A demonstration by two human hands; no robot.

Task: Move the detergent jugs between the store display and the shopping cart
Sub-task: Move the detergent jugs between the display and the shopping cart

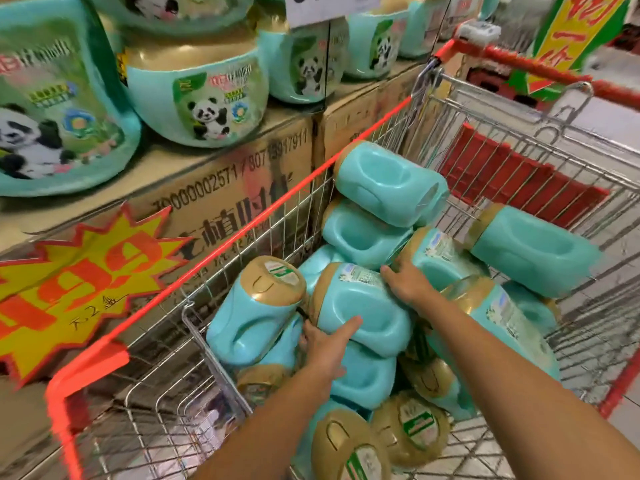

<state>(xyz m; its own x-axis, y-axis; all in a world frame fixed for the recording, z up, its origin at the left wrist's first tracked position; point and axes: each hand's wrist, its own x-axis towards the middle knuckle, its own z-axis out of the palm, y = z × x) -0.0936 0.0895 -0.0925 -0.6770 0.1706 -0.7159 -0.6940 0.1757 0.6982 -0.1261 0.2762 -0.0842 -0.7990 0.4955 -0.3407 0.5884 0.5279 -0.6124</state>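
The detergent jug (360,306) lies on its side atop the heap in the shopping cart (90,365), cap toward the store display (221,188), between both hands. The left hand (325,344) grips its near flank and the right hand (408,284) its far edge, fingers curled round.

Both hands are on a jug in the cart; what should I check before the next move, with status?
1. Left hand holds middle jug: ok, thumb across it.
2. Right hand grip on it: cannot tell, fingertips hidden.
3. Jug free of neighbours: not ok, piled jugs touch it.
4. Way up past cart rim: ok, nothing above.
5. Bare spot on display boxes: ok.
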